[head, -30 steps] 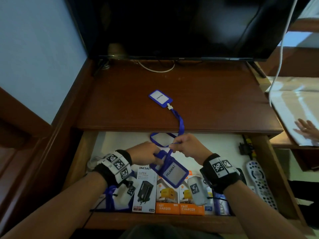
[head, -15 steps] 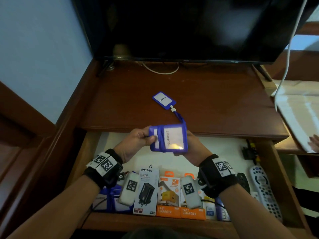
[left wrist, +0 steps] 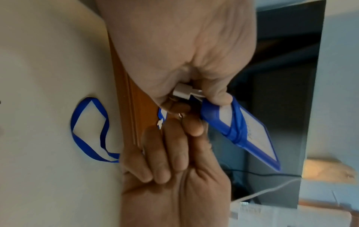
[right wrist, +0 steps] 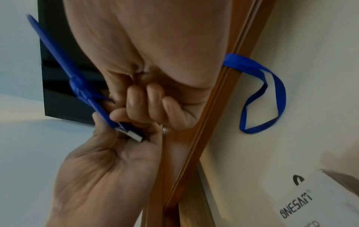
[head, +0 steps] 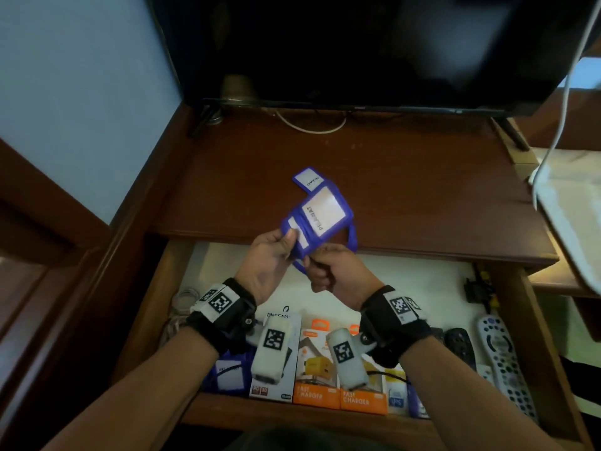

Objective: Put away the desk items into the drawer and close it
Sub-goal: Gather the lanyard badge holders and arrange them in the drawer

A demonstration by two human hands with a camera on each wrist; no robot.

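My left hand pinches a blue badge holder by its clip end, above the desk's front edge. Blue lanyard is wound round the holder's middle. My right hand, just below and right of it, grips the strap in a fist. In the left wrist view my left hand holds the holder, and a slack lanyard loop hangs over the drawer. In the right wrist view my right hand has its fingers curled, with that loop behind it. A second blue badge lies on the desk.
The open drawer below holds charger boxes along its front, another blue badge at the left, and remotes at the right. A dark TV stands at the back of the desk. White cloth lies right.
Both hands rose from over the drawer to the desk's front edge. The hanging badge holder was turned flat and tilted, and the lanyard now wraps round it.
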